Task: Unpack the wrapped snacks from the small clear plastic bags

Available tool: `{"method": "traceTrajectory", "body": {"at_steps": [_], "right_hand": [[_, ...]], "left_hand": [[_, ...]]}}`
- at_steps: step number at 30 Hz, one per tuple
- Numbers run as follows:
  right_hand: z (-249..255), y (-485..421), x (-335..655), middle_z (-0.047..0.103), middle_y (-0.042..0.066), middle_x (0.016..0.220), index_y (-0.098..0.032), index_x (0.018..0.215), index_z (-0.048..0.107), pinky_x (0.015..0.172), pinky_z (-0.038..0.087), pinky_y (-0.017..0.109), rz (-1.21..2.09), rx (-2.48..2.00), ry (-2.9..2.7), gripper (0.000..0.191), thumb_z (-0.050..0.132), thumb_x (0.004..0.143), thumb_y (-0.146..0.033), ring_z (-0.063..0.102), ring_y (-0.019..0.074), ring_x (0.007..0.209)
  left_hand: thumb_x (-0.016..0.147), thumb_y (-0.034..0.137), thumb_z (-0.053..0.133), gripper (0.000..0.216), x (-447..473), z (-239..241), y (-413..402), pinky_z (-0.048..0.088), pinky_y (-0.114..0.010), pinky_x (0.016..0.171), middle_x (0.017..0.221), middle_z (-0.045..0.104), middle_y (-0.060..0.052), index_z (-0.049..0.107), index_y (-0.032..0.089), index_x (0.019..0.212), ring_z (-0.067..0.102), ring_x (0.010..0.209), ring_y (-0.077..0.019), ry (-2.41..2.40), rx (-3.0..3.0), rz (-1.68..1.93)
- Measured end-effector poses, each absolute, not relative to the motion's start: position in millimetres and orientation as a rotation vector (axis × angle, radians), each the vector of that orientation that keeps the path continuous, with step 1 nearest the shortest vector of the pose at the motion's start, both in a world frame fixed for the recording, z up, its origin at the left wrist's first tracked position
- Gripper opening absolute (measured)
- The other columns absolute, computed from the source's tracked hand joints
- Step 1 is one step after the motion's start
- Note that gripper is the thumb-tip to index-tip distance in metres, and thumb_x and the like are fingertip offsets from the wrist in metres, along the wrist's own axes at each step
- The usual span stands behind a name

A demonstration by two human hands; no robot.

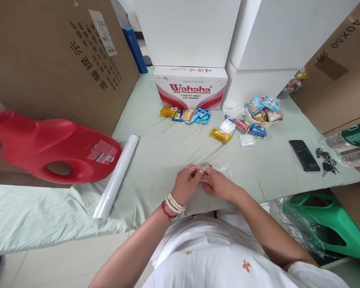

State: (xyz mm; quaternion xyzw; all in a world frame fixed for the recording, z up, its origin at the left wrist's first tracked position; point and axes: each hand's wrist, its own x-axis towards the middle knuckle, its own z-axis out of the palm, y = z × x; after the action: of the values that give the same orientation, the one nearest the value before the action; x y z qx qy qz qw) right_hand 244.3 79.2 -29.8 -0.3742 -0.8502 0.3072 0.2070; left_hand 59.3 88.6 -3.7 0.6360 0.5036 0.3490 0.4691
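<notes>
My left hand point(187, 183), with white beads and a red string at its wrist, meets my right hand point(220, 185) near the front edge of the cloth-covered table. The fingertips of both are pinched together on a piece of clear plastic wrapping point(226, 170), which sticks out past the right knuckles. My fingers hide whatever else may lie between them. Beyond the hands are a yellow snack packet point(221, 135), a small white packet point(247, 140), a blue packet point(258, 131) and a red one point(241, 125).
Several snacks fill a white bowl point(259, 122); more packets point(187, 115) line the Wahaha carton point(190, 90). To the left are a red jug point(60, 150) and a plastic-film roll point(117, 176). A phone point(304, 155), keys point(328, 162) and bottles point(351, 138) lie right. Large boxes stand behind.
</notes>
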Motion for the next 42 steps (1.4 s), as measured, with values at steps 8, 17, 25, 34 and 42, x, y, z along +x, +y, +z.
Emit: {"method": "traceTrajectory", "body": {"at_steps": [8,17,25,34,42], "right_hand": [[-6.1,43.9,282.4,0.062,0.012,0.134,-0.024,0.142,0.060,0.109,0.047,0.043,1.218,-1.009,-2.337,0.045,0.063,0.097,-0.031,0.058,0.0263,0.124],[-45.5,59.4,296.5,0.050,0.021,0.142,-0.019,0.129,0.065,0.109,0.041,0.061,0.343,-1.829,-1.891,0.045,0.072,0.088,-0.036,0.043,0.0385,0.131],[-3.8,84.2,303.2,0.064,-0.002,0.068,-0.023,0.098,0.062,0.066,0.050,0.029,0.969,-1.795,-1.711,0.015,0.049,0.098,-0.030,0.062,0.0177,0.062],[-13.4,123.2,223.8,0.062,0.010,0.100,-0.017,0.102,0.069,0.087,0.047,0.031,0.766,-1.775,-2.021,0.021,0.048,0.098,-0.016,0.061,0.0204,0.092],[-34.4,109.5,224.7,0.055,0.009,0.103,-0.016,0.114,0.064,0.097,0.048,0.033,0.833,-1.475,-1.990,0.021,0.047,0.102,-0.018,0.055,0.0206,0.103]], "left_hand": [[0.088,0.014,0.044,0.037,77.2,-25.1,73.7,0.050,-0.047,0.102,0.121,0.070,-0.010,0.074,0.020,0.110,0.062,0.112,-0.0267,1.205,2.105,0.681],[0.086,0.012,0.052,0.048,87.4,-25.0,69.5,0.047,-0.051,0.095,0.140,0.064,-0.012,0.068,0.020,0.131,0.054,0.124,-0.0346,1.383,2.398,0.360],[0.082,0.010,0.056,0.049,81.7,-27.8,74.0,0.038,-0.060,0.102,0.137,0.067,-0.009,0.072,0.027,0.126,0.049,0.129,-0.0386,1.466,2.394,0.449],[0.081,0.007,0.052,0.048,74.9,-38.9,78.0,0.040,-0.058,0.113,0.136,0.066,-0.014,0.071,0.021,0.123,0.050,0.135,-0.0350,1.331,2.265,0.650],[0.084,0.030,0.058,0.027,58.3,-52.7,98.8,0.043,-0.059,0.108,0.119,0.067,-0.015,0.068,0.020,0.108,0.054,0.124,-0.0365,1.741,1.823,0.866]]}}
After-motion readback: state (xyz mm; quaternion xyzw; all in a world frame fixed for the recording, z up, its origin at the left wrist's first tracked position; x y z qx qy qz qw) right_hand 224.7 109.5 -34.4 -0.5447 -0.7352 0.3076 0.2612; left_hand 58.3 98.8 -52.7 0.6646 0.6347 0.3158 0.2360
